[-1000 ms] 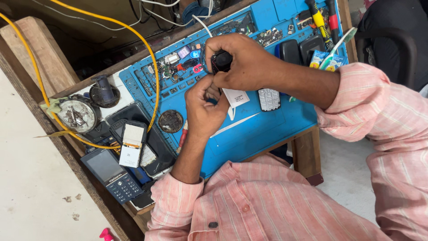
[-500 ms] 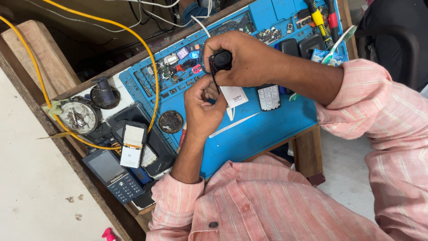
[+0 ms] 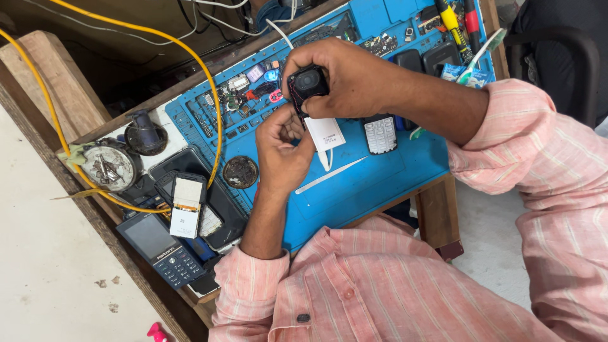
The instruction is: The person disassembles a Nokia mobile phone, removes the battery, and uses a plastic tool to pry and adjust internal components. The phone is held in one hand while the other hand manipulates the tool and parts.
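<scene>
1. Your right hand has its fingers curled tight round a small black round part, lifted above the blue work mat near its far edge, so the face stays turned up to you.
2. Your left hand pinches just under it, fingertips closed on something too small to tell.
3. A white battery and a keypad lie mid-mat, within reach.

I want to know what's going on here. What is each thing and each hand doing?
Small black boxy part with a round lens: held up above the mat.
Right hand: gripping that part.
Left hand: fingertips touching its underside.
Blue rubber work mat: lying flat.
Dark keypad phone: screen dark.
White phone keypad piece: lying loose.
</scene>
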